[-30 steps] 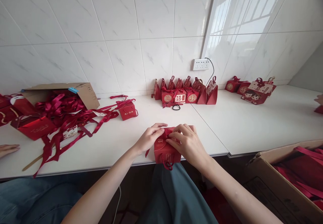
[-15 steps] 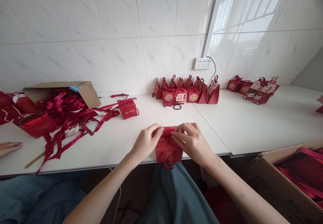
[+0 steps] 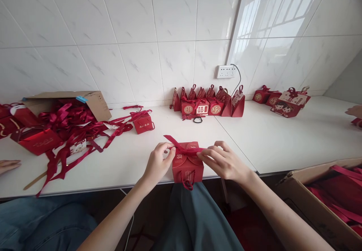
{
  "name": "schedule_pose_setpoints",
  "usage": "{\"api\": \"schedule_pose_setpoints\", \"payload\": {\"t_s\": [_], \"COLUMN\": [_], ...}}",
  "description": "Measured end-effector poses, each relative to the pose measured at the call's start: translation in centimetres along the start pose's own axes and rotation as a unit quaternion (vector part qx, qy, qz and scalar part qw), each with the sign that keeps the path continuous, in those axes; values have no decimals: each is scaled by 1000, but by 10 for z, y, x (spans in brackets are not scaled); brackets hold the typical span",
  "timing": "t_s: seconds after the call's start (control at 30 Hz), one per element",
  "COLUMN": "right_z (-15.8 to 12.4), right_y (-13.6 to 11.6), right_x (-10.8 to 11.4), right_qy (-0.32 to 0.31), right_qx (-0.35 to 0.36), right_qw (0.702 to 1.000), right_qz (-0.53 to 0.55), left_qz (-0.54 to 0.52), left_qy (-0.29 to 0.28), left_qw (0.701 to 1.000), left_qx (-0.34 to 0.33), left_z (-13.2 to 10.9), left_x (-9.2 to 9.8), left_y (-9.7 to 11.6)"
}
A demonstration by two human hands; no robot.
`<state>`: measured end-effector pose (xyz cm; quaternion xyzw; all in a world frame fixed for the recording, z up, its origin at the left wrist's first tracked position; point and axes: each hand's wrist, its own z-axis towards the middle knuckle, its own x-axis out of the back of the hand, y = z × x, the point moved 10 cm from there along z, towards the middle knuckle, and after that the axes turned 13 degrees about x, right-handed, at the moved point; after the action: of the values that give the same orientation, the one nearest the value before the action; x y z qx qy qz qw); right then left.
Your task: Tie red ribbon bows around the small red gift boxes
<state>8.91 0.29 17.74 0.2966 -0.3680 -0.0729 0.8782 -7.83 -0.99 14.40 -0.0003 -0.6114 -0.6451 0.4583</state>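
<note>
A red gift box [image 3: 187, 170] with gold print and a twisted cord handle stands at the table's front edge, right before me. Across its top runs a dark red ribbon [image 3: 185, 151], crossed or knotted at the middle. My left hand [image 3: 161, 158] pinches the ribbon on the left side, where one tail sticks up and away. On the right, my right hand [image 3: 220, 158] grips the ribbon's other side between thumb and fingers. The ribbon is stretched between both hands just over the box lid.
A cardboard box [image 3: 97, 105] spills red ribbons at the left, near a small red box [image 3: 143, 123]. Finished-looking red boxes [image 3: 202, 108] line the wall, with a black band [image 3: 198, 119] before them. Another person's hand [image 3: 9, 165] rests far left. An open carton [image 3: 296, 185] stands right.
My hands have moved apart from the middle of the lid, drawing the ribbon out sideways. A ribbon tail now shows at upper left. Another hand has appeared at the far right edge.
</note>
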Motion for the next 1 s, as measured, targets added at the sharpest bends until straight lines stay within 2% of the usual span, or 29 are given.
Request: {"api": "schedule_pose_setpoints", "payload": {"t_s": [0.07, 0.1, 0.17, 0.2, 0.23, 0.3, 0.37, 0.43, 0.57, 0.77, 0.9, 0.93, 1.0], "right_z": [-7, -10, -17, -23, -30, -45, -51, -49, -49, -59, -72, -76, -84], "right_y": [3, 8, 24, 33, 41, 45, 37, 30, 28, 27, 20, 21, 31], "right_x": [0, -1, -2, -7, -15, -37, -56, -67, -82, -92, -103, -104, -99], "right_qy": [-1, 3, 16, 18, 13, -21, -48, -53, -38, 70, 131, 127, 112], "right_qx": [-17, -48, -157, -232, -312, -446, -516, -540, -551, -545, -553, -555, -569], "right_qw": [1000, 998, 982, 961, 928, 836, 754, 709, 676, 622, 540, 537, 570], "right_qz": [21, 40, 104, 151, 205, 318, 404, 450, 488, 558, 621, 622, 582], "left_qz": [-14, -24, -50, -66, -82, -107, -118, -122, -121, -88, -91, -95, -98], "left_qy": [-7, -15, -28, -34, -40, -44, -40, -36, -32, -23, -30, -30, -30], "left_qw": [1000, 999, 997, 996, 994, 991, 989, 988, 988, 992, 992, 992, 992], "left_qx": [22, 30, 41, 48, 57, 73, 82, 85, 90, 88, 79, 78, 75], "left_z": [-3, -5, -8, -9, -10, -10, -10, -9, -9, -10, -11, -11, -11], "left_x": [-1, -3, -6, -7, -9, -11, -12, -12, -12, -12, -13, -13, -12], "left_y": [-6, -7, -7, -7, -7, -9, -11, -13, -17, -24, -24, -23, -22]}}
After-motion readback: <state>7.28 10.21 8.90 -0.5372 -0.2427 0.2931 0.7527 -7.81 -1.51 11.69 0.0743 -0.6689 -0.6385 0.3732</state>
